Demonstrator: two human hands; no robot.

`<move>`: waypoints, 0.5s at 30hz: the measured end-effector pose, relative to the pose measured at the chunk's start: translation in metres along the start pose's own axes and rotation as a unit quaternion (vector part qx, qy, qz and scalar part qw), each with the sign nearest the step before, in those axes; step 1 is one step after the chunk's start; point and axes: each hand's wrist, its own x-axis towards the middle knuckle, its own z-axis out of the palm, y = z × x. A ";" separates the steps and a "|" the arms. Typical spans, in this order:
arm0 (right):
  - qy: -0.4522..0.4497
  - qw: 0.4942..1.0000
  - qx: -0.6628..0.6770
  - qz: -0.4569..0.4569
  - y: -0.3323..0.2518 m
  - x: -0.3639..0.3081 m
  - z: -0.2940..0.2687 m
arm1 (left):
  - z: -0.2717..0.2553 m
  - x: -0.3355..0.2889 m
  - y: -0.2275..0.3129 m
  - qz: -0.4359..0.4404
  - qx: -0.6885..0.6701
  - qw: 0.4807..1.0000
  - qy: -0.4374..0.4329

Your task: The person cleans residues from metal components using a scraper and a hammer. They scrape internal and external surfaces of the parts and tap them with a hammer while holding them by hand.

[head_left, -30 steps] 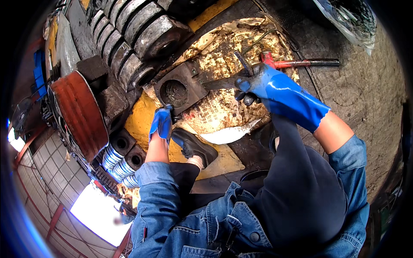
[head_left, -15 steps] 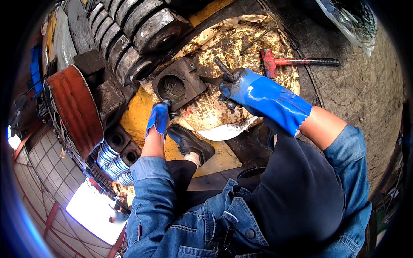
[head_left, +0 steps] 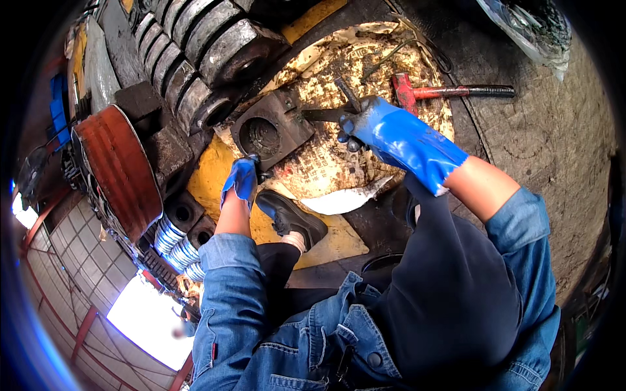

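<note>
A square, dark metal block (head_left: 291,131) with a round recess lies on a stained, cream-coloured sack (head_left: 339,163). At its near corner, my left hand (head_left: 241,177), in a blue rubber glove, has blackened fingers closed on the edge. To the right, my right hand (head_left: 385,129), also gloved in blue, is closed around a dark metal tool. This tool (head_left: 321,115) has a flat blade whose tip reaches the block's right side, and another bar sticks up from the grip. Its exact kind is unclear.
A red-headed sledgehammer (head_left: 407,96) lies right of the sack. Ribbed metal castings (head_left: 225,58) are stacked beyond the block. At left stand a rust-red drum-shaped piece (head_left: 119,171) and silver coils (head_left: 175,246). My shoe (head_left: 290,214) rests close to the block.
The blade in my right hand has swung from slanting to nearly level, with its tip still at the block's right side. My left hand stays at the block's corner.
</note>
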 end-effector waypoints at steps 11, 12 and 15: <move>-0.030 0.985 -0.149 0.080 -0.058 -0.004 0.002 | -0.013 -0.007 0.000 -0.011 0.007 1.000 -0.010; -0.023 0.988 -0.132 0.074 -0.056 -0.003 0.002 | -0.013 -0.007 -0.001 -0.015 0.003 1.000 -0.012; 0.018 0.992 -0.051 0.115 -0.038 0.000 0.001 | -0.008 -0.012 0.001 0.000 -0.002 1.000 -0.027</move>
